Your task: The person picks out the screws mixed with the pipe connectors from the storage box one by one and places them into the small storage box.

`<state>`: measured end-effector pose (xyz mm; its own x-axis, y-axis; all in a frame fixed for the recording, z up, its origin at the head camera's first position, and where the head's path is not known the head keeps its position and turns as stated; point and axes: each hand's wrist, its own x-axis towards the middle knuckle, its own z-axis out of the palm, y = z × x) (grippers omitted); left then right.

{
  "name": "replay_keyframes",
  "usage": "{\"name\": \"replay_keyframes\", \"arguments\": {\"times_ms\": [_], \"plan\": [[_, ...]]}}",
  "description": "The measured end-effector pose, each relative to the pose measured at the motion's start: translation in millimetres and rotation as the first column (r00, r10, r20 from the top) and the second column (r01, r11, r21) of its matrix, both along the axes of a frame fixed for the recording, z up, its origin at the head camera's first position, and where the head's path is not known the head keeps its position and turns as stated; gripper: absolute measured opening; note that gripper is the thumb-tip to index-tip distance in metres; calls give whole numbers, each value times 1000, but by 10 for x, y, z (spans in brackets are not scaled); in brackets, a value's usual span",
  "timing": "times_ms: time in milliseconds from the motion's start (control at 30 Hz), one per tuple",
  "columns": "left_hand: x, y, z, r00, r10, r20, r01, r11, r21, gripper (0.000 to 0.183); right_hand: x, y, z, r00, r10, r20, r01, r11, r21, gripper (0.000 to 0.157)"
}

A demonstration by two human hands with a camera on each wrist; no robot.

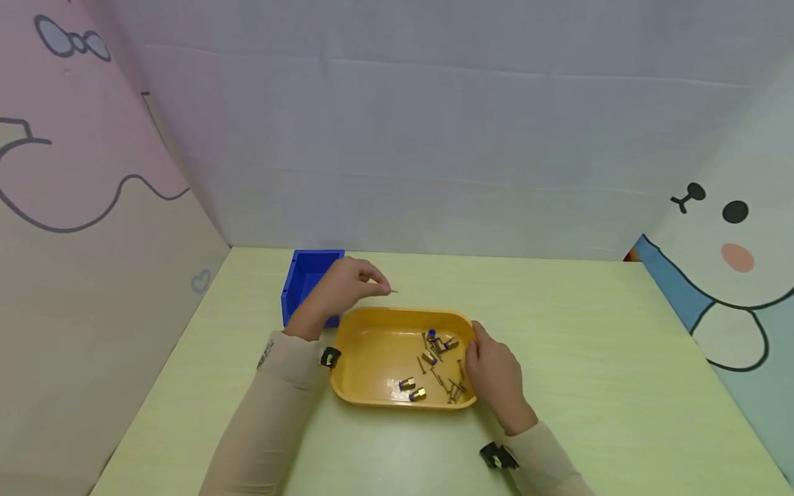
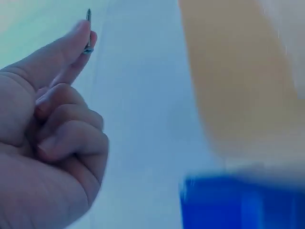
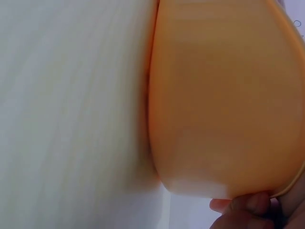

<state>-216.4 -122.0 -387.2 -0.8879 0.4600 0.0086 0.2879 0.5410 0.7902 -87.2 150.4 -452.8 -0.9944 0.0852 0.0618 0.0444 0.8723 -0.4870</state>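
Note:
My left hand [image 1: 350, 286] pinches a small screw [image 2: 88, 31] between thumb and index finger, the other fingers curled in. In the head view it is above the far rim of the yellow tray [image 1: 372, 399], overlapping the blue bin [image 1: 304, 275]. On the tray's right side, my right hand [image 1: 496, 372] grips the rim, with the thumb over the edge and fingertips [image 3: 257, 202] against the outer wall. Inside the tray, mostly toward its right, lie several loose screws [image 1: 438, 377] and several brass fittings with blue ends [image 1: 418, 394].
The blue bin stands behind the tray's left end on a pale yellow-green table [image 1: 589, 344]. A grey-white wall [image 1: 434, 151] closes off the back. Printed panels flank both sides, pink and white at left [image 1: 80, 172], a cartoon face at right [image 1: 713, 275].

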Motion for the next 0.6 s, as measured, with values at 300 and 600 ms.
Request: {"name": "replay_keyframes", "arguments": {"times_ms": [300,600], "plan": [[-52,-670,-13,940,327,-92,-339,925,-172,19,1,-16,0,1000,-3,0,3,1000,-1,44],[-23,-887,-145,879,469,-82,-466,811,-355,30,-6,-19,-10,1000,-4,15,4,1000,-4,45]]}}
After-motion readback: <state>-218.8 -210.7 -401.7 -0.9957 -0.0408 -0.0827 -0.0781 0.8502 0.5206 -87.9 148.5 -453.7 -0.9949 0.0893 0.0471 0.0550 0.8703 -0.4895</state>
